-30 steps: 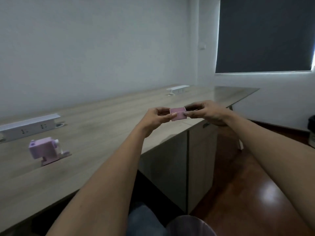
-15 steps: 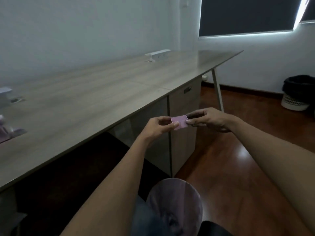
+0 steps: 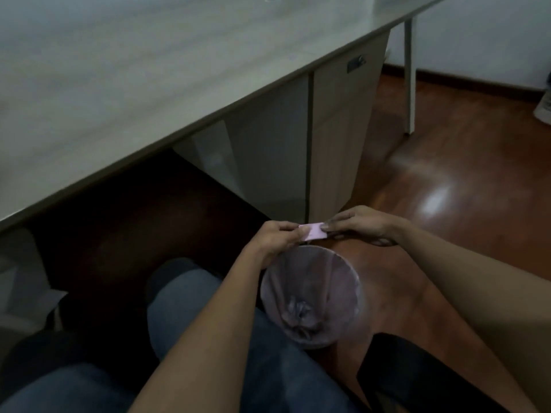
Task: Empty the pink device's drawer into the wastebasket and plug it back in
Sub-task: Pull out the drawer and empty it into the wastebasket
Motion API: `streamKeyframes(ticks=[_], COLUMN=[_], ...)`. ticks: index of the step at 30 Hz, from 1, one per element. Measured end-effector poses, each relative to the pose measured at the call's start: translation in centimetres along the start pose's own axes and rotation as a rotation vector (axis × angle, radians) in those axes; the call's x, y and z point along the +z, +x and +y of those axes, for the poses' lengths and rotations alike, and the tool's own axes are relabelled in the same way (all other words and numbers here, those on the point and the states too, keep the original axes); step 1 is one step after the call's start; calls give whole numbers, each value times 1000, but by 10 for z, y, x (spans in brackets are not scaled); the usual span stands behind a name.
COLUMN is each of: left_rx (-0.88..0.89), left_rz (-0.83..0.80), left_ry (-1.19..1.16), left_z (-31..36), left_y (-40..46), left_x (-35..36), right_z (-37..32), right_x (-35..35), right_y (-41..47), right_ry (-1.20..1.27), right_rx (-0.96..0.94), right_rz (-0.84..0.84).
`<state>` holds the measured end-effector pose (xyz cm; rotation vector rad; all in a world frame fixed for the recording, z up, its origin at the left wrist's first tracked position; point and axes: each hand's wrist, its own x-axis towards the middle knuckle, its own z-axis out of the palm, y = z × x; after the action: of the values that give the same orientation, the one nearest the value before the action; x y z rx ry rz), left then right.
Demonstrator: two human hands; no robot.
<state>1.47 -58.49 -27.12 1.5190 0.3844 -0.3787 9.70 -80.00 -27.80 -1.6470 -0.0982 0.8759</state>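
Note:
A small pink drawer [image 3: 313,233] is pinched between both hands. My left hand [image 3: 280,238] grips its left end and my right hand [image 3: 362,226] grips its right end. The drawer hangs just above the far rim of a round wastebasket [image 3: 356,281] lined with a thin pinkish bag, which stands on the floor beside my knee. Crumpled liner shows at the basket's bottom. The pink device itself is out of view.
A long wooden desk [image 3: 149,84] runs along the left, with a cabinet [image 3: 343,129] under it and a white desk leg [image 3: 410,79]. My legs in jeans [image 3: 208,338] are below. A red-brown wooden floor [image 3: 462,189] spreads to the right.
My view has tipped downward from the desk to the floor. Both hands have lowered with the drawer to just over the wastebasket, which is now fully in sight.

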Motion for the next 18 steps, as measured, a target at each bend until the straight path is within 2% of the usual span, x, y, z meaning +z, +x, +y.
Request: streamKeyframes(ticks=[7,18], left_rx=[-217,-478], left_rz=[98,109], left_ry=[-29,60], left_z=[-30,-35], left_y=[6,16], left_x=[3,13], right_z=[29,44], right_x=[16,18], right_y=[13,28], right_ry=[86,285], right_rx=[224,525], right_rz=[-70,-63])
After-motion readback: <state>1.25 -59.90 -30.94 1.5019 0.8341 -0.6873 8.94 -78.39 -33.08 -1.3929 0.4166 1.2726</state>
